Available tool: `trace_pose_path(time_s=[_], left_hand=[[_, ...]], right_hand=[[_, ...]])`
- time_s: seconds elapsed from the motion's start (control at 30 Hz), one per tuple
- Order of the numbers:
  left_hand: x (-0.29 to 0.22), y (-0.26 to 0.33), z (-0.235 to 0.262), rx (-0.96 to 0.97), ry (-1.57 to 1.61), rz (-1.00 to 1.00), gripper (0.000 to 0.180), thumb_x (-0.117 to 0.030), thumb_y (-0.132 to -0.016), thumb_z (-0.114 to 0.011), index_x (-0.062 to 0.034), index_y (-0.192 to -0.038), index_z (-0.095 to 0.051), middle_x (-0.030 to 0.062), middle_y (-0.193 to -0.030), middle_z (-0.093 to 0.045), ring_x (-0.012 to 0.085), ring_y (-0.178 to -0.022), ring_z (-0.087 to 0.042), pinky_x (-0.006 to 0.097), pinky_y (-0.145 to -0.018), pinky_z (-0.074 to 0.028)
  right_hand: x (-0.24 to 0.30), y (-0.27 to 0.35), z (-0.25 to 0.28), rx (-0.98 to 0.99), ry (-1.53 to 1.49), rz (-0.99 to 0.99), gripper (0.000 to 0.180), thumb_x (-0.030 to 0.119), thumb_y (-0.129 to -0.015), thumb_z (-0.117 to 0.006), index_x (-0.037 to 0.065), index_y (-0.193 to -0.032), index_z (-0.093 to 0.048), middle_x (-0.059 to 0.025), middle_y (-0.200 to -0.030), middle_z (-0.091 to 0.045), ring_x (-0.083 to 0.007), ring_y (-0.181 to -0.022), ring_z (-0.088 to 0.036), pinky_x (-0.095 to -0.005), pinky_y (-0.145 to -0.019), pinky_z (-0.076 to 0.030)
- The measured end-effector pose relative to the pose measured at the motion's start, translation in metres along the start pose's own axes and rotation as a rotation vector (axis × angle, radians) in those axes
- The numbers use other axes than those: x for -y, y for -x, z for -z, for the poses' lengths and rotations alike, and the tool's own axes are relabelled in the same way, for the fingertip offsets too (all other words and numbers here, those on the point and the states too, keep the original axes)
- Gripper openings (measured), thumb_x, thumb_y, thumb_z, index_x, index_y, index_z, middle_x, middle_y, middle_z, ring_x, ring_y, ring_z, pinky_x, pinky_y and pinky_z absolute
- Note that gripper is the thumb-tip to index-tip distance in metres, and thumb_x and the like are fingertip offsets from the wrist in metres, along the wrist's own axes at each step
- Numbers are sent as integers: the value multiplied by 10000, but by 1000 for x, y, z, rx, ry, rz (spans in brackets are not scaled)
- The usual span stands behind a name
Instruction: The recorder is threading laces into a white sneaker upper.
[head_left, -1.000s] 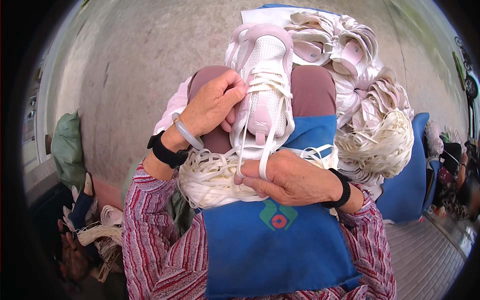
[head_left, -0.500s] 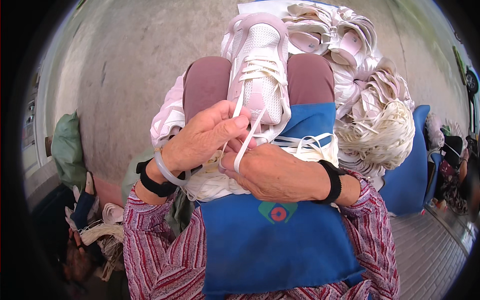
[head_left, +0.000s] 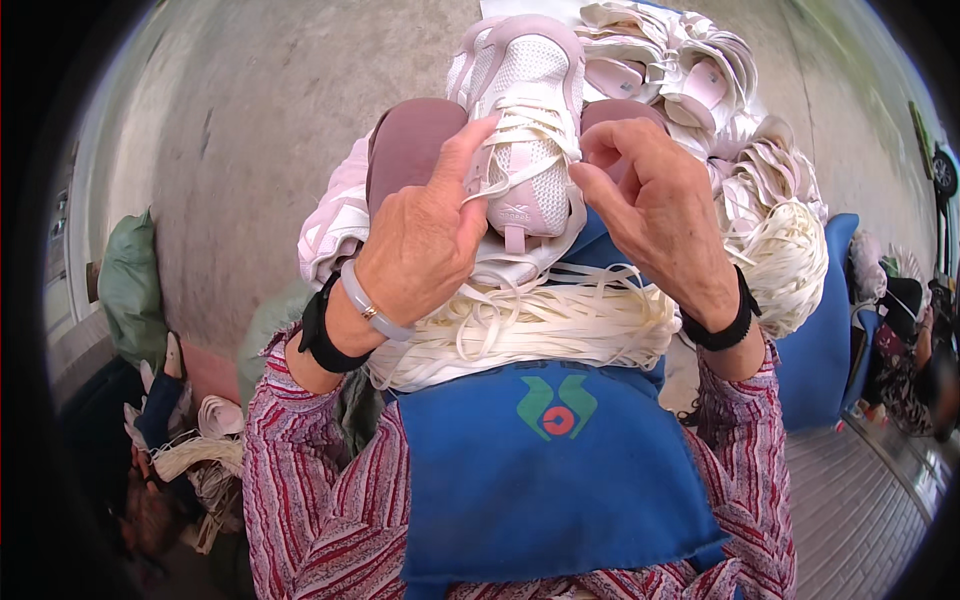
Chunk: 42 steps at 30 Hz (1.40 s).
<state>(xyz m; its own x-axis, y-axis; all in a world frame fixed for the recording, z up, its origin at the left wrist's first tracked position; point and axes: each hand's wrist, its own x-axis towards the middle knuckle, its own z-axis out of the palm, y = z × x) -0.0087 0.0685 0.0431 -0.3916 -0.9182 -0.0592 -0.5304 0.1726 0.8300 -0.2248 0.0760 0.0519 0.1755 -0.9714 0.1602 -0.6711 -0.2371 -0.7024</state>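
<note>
A: Nearest, the loose heap of flat white laces (head_left: 520,325) lies on the blue cloth apron (head_left: 545,480).

B: Just beyond it, the left hand (head_left: 425,235) and right hand (head_left: 650,200) pinch laces on the pale pink mesh sneaker (head_left: 525,150); a snag could mis-thread them.

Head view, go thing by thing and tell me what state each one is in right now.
Pink and white shoe: upright on the lap, toe away, partly laced.
Lace: threaded across the shoe, ends pinched by both hands.
Left hand: closed on a lace end.
Right hand: closed on a lace end.
Loose laces: heaped on the blue apron.
</note>
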Motion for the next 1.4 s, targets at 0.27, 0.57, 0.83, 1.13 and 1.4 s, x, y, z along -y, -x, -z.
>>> trace_pose_path(time_s=[0.27,0.57,0.83,1.13,1.4], left_hand=[[0,-2,-4,178,-502,-46,551,-49,-880,-531,-139,-1402,-378,189,-627,-601,383,-559,-602,470,-521,-464],[16,2,2,115,-215,-158,429,-47,-895,-546,-116,-1315,-491,174,-641,-602,331,-535,-599,381,-499,-451],[2,2,33,135,-42,-51,126,-70,-916,-543,-41,-1024,-600,56,-631,-546,114,-534,-489,264,-512,-388],[3,6,36,280,53,59,167,-163,-935,-568,-32,-834,-544,-26,-654,-506,56,-571,-427,228,-543,-398],[4,6,42,437,584,369,203,-201,-933,-584,-48,-803,-554,-25,-694,-547,30,-596,-490,185,-545,-404]], right_hand=[[-16,-21,-35,-86,337,187,136,67,-789,-654,60,-907,-586,-99,-808,-558,-271,-694,-595,-367,-604,-473],[-30,-8,-25,-99,174,302,153,5,-777,-627,48,-911,-567,-88,-809,-527,-257,-677,-598,-355,-572,-506],[-22,1,-30,-129,122,249,156,1,-804,-632,50,-942,-576,-90,-856,-542,-267,-688,-603,-352,-585,-501],[-23,16,-29,-114,38,123,154,15,-830,-623,34,-969,-560,-121,-827,-543,-295,-671,-587,-363,-584,-484],[-21,26,-20,-31,-104,-7,191,52,-826,-656,-9,-982,-565,-131,-804,-570,-259,-648,-577,-325,-575,-472]])
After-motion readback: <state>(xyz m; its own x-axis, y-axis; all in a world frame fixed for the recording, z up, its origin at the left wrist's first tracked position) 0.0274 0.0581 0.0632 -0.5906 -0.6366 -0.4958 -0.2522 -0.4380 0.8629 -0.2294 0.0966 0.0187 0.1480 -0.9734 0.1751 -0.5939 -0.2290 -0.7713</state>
